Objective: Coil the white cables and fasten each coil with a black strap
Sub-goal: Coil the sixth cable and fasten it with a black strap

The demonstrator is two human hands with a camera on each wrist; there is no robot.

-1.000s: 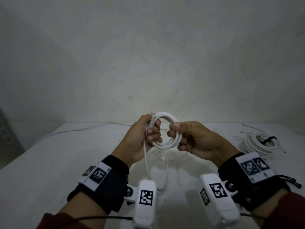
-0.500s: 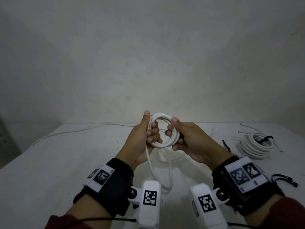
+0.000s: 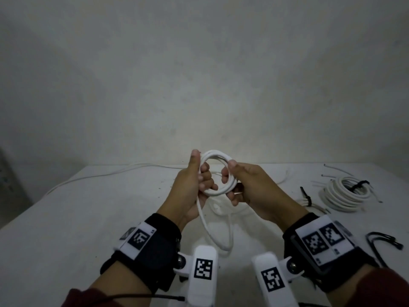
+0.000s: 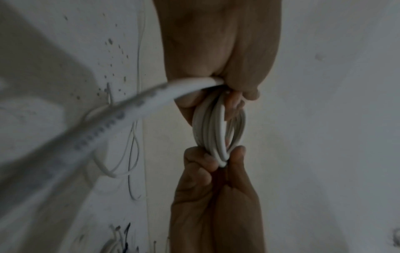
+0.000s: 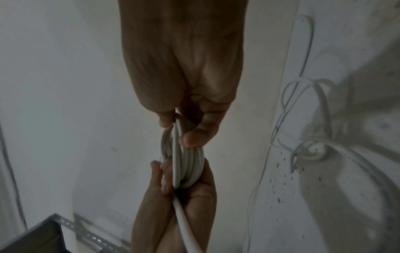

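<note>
Entry, left to right, as I read it from my station.

1. Loose white cable [image 3: 110, 173]: lies along the far left of the table [image 3: 66, 218], running toward the middle. Untouched.

2. My left hand [image 3: 188, 191]: raised above the table, fingers curled round the left side of the coil, thumb upright along its outer edge. From the left wrist view the fingers [image 4: 249, 92] clamp the bundled turns.

3. Coil [image 3: 218, 171]: a ring of several turns of white cable held between both hands, clear of the table, its open face toward me. I judge the winding unfinished.

4. Free tail [image 3: 212, 229]: drops from the underside of my left grip, loops down to the table and back up behind. This is the governing relation: the slack hangs below and toward me from the left fingers, so I judge the next turn must be drawn upward and laid onto the ring.

5. My right hand [image 3: 252, 191]: fingers and thumb pinching the right side of the ring. Both hands sit equally close to it.

6. Black strap [image 3: 306, 196]: on the table right of my right hand, well apart from the held ring; the right hand is nearer.

7. Finished coil [image 3: 345, 193]: far right, already bound with a black strap.

8. Black cord [image 3: 385, 240]: near right edge.
</note>
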